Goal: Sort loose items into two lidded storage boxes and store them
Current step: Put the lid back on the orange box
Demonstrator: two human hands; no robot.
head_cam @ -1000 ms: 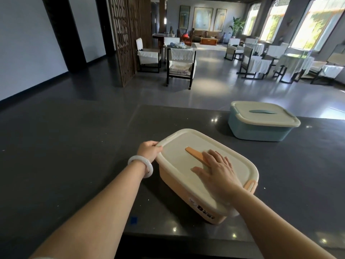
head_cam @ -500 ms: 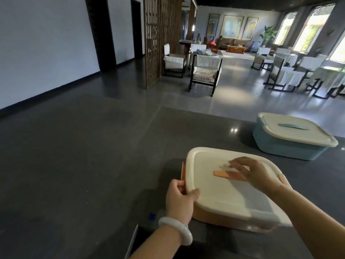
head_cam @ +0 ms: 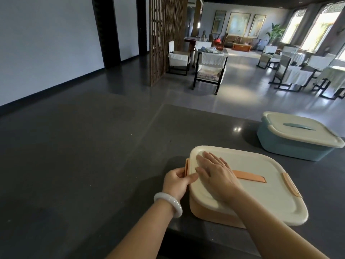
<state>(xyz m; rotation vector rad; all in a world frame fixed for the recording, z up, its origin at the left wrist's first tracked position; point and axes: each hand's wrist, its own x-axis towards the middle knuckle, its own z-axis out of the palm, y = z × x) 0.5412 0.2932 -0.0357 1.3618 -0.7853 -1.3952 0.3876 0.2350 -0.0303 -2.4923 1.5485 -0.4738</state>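
An orange storage box (head_cam: 209, 212) with a cream lid (head_cam: 261, 195) sits on the dark table near its front edge. My right hand (head_cam: 214, 173) lies flat on the lid's left part, fingers straight, covering the left end of the orange handle (head_cam: 250, 178). My left hand (head_cam: 177, 181), wearing a white bangle, pinches the orange side clip (head_cam: 187, 166) on the box's left end. A blue storage box (head_cam: 291, 144) with its cream lid on stands farther back at the right.
The dark table (head_cam: 205, 128) ends at the left of the orange box, with dark floor beyond. Chairs (head_cam: 209, 70) and covered tables (head_cam: 298, 71) stand across the room, and a wooden lattice screen (head_cam: 164, 38) rises behind.
My right hand slid from the lid's handle to the lid's left part and now lies flat. My left hand stays at the left clip. The camera view shifted left.
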